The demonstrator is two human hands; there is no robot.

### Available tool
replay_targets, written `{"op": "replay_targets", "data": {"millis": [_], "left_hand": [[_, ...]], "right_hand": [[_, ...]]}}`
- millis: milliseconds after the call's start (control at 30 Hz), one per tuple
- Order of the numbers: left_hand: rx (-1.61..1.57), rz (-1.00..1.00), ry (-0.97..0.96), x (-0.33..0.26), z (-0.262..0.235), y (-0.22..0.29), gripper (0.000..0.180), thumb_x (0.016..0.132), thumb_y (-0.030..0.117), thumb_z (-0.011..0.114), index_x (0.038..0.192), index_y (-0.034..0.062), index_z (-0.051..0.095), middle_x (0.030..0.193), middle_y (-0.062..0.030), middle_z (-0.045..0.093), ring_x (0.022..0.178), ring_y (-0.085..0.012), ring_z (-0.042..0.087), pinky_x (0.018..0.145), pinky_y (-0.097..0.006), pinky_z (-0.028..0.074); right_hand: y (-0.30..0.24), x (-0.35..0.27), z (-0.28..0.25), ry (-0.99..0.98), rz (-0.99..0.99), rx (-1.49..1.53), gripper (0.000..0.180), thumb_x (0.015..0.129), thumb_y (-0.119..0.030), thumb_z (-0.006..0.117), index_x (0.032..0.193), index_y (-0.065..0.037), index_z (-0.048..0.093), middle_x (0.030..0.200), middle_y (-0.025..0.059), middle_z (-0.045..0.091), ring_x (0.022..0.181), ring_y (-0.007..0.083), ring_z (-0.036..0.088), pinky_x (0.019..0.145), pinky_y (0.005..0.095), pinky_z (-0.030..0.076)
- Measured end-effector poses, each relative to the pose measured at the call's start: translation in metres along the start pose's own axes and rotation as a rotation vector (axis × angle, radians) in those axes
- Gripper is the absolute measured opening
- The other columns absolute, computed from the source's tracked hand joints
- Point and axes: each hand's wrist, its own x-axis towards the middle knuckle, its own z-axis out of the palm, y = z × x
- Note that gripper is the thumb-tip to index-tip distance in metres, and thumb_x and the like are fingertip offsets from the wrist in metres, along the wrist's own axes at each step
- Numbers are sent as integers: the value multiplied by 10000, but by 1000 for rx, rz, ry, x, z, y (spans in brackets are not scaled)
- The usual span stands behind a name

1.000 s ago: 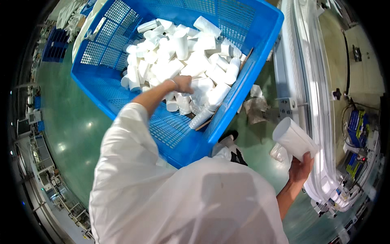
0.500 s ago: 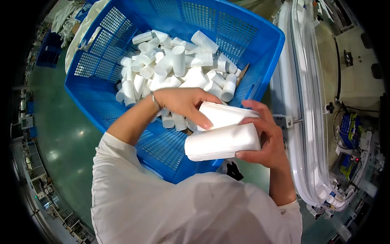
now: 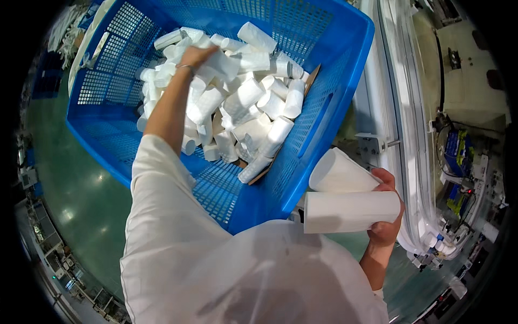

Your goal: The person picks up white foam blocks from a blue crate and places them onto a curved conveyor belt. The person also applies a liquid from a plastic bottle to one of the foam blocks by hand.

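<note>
My right hand grips two white rolls at their right ends, beside the basket's front right corner. The lower white roll lies level, and the upper white roll is slanted, its rounded end turned toward the basket. Inside the blue basket, my left hand reaches onto a heap of similar white rolls. Its fingers close over one white roll near the back of the heap; the fingertips are partly hidden. Several rolls look squashed or bent.
To the right runs a long pale conveyor-like rail, with a metal bracket close to the basket. Brown cardboard stands along the basket's right inner side. Green floor shows at left, with machinery beyond.
My left hand has left the rolls at my right hand and moved back and left into the heap. My right hand has carried its two rolls right and nearer my body.
</note>
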Motion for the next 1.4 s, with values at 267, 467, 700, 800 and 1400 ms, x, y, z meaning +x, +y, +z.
{"op": "replay_targets", "data": {"millis": [267,467,700,800,1400], "left_hand": [[-947,-110,-134,-55,8,-28,821,573,536,698,1208,93,422,1150,-88,475,1001,-234,457,846,-340,342],[-813,-215,-139,-89,41,13,1025,555,492,722,1343,142,167,1339,-110,251,1231,-335,206,907,-484,268],[-729,-235,-530,-60,73,-5,451,722,376,574,1096,124,549,1074,-58,547,953,-201,510,799,-357,410],[-838,53,-147,-66,103,15,468,694,249,644,1058,-22,529,1068,-140,537,952,-267,521,801,-403,414],[-1298,118,-269,-131,-29,61,493,751,386,561,1134,85,478,1108,-117,486,1044,-258,450,829,-397,401]], "right_hand": [[-3,-4,6,32,44,55,595,449,-451,702,799,17,590,1078,191,467,1033,272,439,867,370,338],[0,-16,2,73,35,96,572,457,-378,716,864,6,596,1092,171,473,1036,266,441,876,371,342],[-2,-20,-10,-40,-26,-56,501,568,-218,704,993,-2,551,1140,82,443,1010,181,453,847,302,371],[1,-36,-21,75,-47,64,463,594,-196,705,987,8,569,1120,81,446,972,167,458,834,278,370],[40,-96,-133,365,26,803,389,728,-186,628,1045,10,518,950,73,566,834,157,537,767,303,441]]}}
